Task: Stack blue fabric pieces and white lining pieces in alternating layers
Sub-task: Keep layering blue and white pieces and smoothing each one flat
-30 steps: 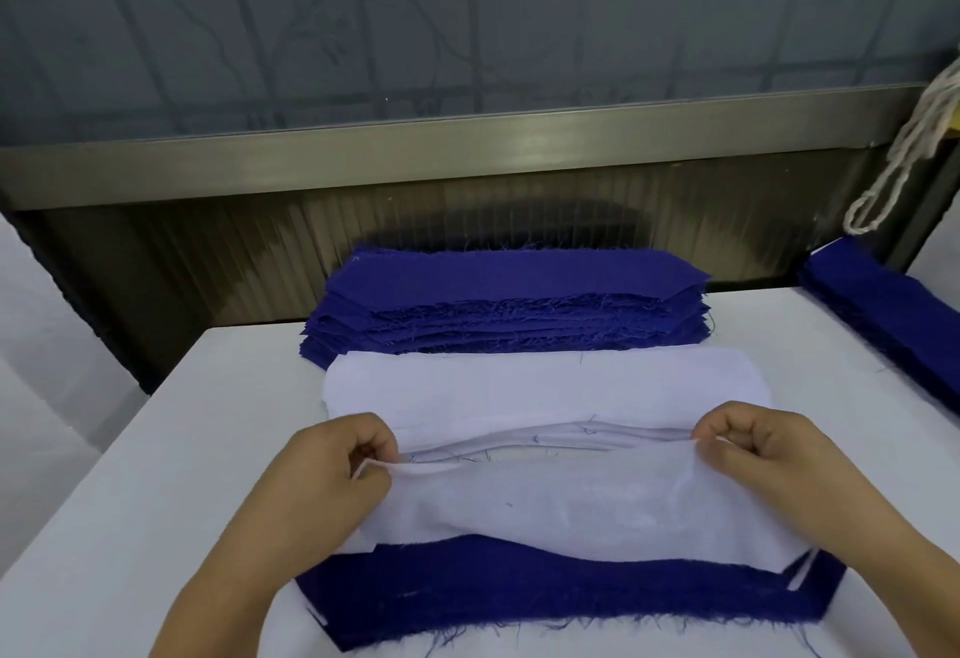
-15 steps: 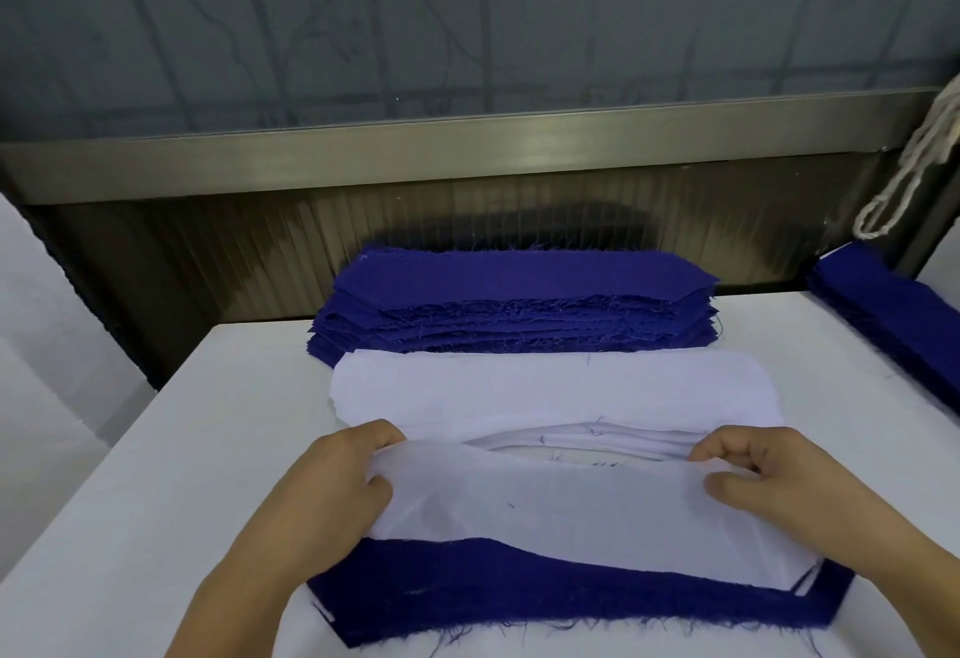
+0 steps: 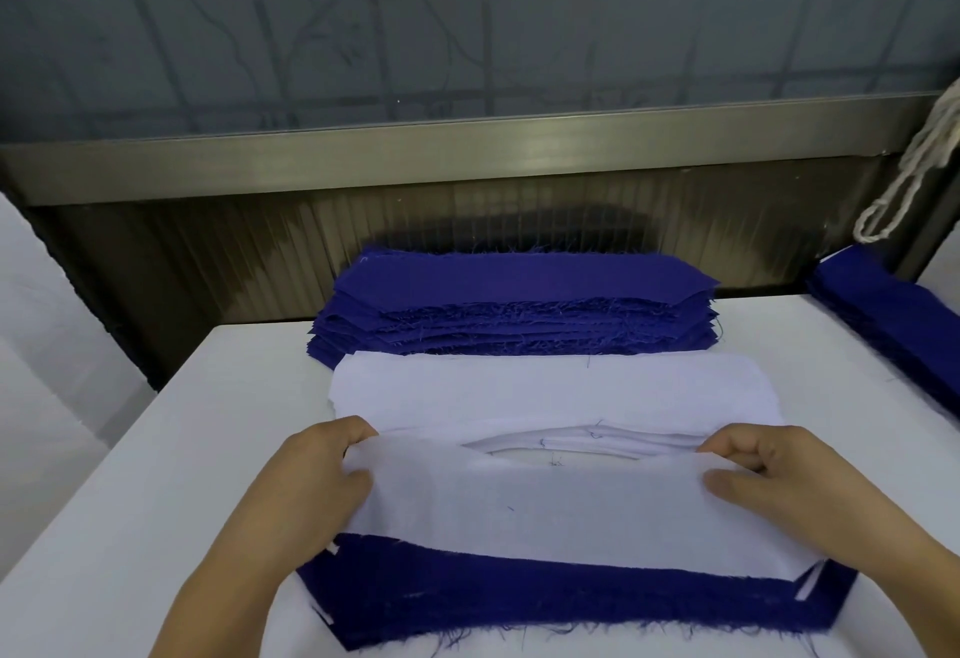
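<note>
A thin white lining piece (image 3: 545,506) is stretched between both hands, just above the layered stack. My left hand (image 3: 317,480) pinches its left far corner and my right hand (image 3: 763,475) pinches its right far corner. Below it lies the near stack, topped by a blue fabric piece (image 3: 561,605) with white lining edges showing at its corners. Behind my hands sits a pile of white lining pieces (image 3: 550,387). Farther back stands a tall pile of blue fabric pieces (image 3: 519,304).
All piles rest on a white table (image 3: 156,475) whose far edge meets a dark ribbed wall under a metal rail. Another stack of blue pieces (image 3: 893,314) lies at the right edge. A white cord (image 3: 904,179) hangs at the upper right.
Both hands have drawn the white lining piece off the lining pile toward me, and it now covers more of the blue piece on the near stack.
</note>
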Motion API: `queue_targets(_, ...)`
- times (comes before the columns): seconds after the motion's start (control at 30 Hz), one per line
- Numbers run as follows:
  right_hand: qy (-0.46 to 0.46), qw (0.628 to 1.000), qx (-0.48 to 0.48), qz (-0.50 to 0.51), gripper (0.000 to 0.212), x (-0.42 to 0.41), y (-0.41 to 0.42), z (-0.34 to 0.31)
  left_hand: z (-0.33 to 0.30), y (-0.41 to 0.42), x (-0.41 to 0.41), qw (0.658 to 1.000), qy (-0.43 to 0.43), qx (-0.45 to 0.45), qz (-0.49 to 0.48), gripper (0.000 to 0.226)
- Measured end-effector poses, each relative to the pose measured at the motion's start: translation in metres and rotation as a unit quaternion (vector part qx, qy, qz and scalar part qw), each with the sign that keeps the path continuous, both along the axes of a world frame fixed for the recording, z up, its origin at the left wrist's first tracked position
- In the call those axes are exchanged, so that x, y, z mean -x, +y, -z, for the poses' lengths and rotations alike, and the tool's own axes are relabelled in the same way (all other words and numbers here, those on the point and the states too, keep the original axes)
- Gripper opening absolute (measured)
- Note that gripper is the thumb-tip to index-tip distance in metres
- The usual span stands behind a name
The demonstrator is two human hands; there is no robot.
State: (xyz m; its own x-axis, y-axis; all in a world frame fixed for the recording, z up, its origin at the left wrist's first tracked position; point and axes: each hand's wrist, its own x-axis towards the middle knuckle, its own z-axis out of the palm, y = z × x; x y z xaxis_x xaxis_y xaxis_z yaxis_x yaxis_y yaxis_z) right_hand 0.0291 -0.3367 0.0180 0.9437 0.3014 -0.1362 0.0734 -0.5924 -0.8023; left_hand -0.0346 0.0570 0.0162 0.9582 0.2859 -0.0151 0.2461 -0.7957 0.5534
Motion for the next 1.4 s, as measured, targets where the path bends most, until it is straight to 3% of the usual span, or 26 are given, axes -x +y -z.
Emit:
queue_targets(0.23, -0.126, 0.990, -0.018, 0.062, 0.022, -0.001, 0.007, 0.001, -0.009, -0.007, 0.001, 0.996, -0.074, -0.005, -0.043, 0.034)
queue_targets(0.4, -0.295, 0.945, -0.057, 0.129, 0.022, 0.007, 0.012, -0.007, -0.020, -0.014, 0.003, 0.975, -0.211, 0.028, -0.069, 0.024)
queue_targets(0.47, -0.378, 0.920, -0.052, 0.094, 0.011, 0.013, 0.011, -0.013, -0.023, -0.010, 0.009, 0.966, -0.252, 0.046, -0.040, 0.021)
queue_targets(0.53, -0.418, 0.908, -0.030, 0.026, 0.015, 0.018, 0.007, -0.009, -0.020, -0.001, 0.019, 0.968, -0.242, 0.058, 0.025, 0.024)
queue_targets(0.67, -0.405, 0.909, 0.022, -0.094, 0.022, 0.022, -0.010, 0.016, -0.005, 0.010, 0.036, 0.974, -0.108, 0.050, 0.191, 0.050)
queue_targets(0.77, -0.365, 0.919, 0.063, -0.136, 0.037, 0.021, -0.014, 0.024, 0.004, 0.011, 0.033, 0.976, -0.033, 0.036, 0.214, 0.053)
queue_targets(1.17, -0.347, 0.915, 0.118, -0.167, 0.033, 0.016, -0.024, 0.025, 0.001, 0.005, 0.033, 0.975, -0.050, 0.020, 0.214, 0.042)
queue_targets(1.4, -0.341, 0.908, 0.174, -0.173, 0.044, 0.014, -0.036, 0.034, 0.006, 0.013, 0.031, 0.979, 0.015, 0.009, 0.202, 0.044)
